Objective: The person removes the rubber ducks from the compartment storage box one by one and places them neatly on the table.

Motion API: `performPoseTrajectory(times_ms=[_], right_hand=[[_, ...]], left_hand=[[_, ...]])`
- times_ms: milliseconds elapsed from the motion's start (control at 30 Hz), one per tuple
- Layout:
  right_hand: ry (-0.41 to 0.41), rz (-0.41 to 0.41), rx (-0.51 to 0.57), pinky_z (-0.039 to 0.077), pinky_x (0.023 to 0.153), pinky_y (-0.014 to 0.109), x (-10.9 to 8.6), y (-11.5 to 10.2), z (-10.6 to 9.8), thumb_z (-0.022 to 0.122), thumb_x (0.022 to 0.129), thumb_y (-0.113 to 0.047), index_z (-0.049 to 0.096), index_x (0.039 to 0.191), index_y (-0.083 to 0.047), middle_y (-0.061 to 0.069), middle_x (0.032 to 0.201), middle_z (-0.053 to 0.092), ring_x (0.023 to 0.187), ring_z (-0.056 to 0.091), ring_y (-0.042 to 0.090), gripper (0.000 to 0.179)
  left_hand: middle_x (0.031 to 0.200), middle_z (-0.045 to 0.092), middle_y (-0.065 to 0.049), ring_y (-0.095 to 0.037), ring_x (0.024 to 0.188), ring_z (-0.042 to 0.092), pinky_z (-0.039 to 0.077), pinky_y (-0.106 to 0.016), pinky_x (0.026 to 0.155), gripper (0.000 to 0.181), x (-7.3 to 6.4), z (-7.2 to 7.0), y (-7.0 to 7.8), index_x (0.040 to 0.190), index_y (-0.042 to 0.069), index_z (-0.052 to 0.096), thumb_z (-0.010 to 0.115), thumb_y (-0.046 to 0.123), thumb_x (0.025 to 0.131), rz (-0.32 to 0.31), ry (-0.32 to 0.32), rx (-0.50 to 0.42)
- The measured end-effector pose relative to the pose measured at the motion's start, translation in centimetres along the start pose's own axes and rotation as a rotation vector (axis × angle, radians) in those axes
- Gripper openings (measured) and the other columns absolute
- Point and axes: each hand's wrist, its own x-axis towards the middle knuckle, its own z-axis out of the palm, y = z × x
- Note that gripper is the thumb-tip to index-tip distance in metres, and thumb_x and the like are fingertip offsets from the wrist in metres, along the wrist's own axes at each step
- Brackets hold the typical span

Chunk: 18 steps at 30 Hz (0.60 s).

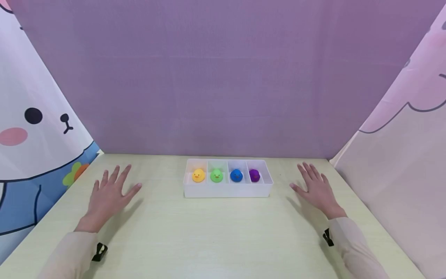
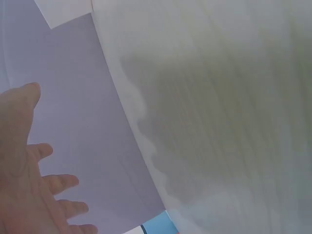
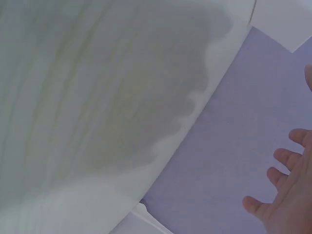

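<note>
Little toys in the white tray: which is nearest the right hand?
The purple toy, rightmost in the tray; the blue toy, green toy and yellow toy sit farther from the right hand.

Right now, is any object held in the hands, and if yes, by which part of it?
Nothing is held. The left hand and right hand have their fingers spread, and the white box stands between them, untouched.

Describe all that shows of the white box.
The box is long, low, white and open-topped, apparently plastic. Three dividers form four compartments. It stands upright on the table, toward the far side, between the left hand and right hand; neither touches it. Left to right, it holds a yellow toy, green toy, blue toy and purple toy, one per compartment.
</note>
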Motion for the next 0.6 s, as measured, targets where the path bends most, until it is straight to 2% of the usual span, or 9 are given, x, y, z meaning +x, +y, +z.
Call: performPoseTrajectory(times_ms=[167,433,600], right_hand=[[0.003,-0.031,-0.007,0.022,0.101,0.062,0.2,-0.4,0.3,0.049,0.089,-0.049,0.027,0.143,-0.004,0.021,0.146,0.028,0.134,0.024,0.04,0.073],[0.02,-0.086,0.052,0.033,0.094,0.061,0.6,-1.2,0.7,0.053,0.089,-0.041,0.032,0.14,-0.002,0.021,0.141,0.035,0.128,0.032,0.041,0.067],[0.049,-0.14,0.081,0.036,0.092,0.058,1.0,-1.8,0.9,0.057,0.088,-0.034,0.037,0.136,0.0,0.022,0.137,0.041,0.122,0.039,0.042,0.062]], left_hand=[[0.14,0.03,-0.032,-0.059,0.124,0.022,0.017,-0.073,0.092,0.076,0.2,0.2,0.5,0.146,0.016,0.02,0.049,0.054,0.086,0.031,0.026,-0.001],[0.133,0.042,-0.03,-0.056,0.117,0.035,0.027,-0.069,0.091,0.071,0.4,0.7,1.6,0.138,0.01,0.037,0.06,0.048,0.082,0.099,0.121,0.0],[0.131,0.045,-0.028,-0.053,0.115,0.04,0.032,-0.066,0.089,0.069,0.7,1.4,2.1,0.136,0.009,0.04,0.061,0.047,0.081,0.138,0.138,-0.017]])
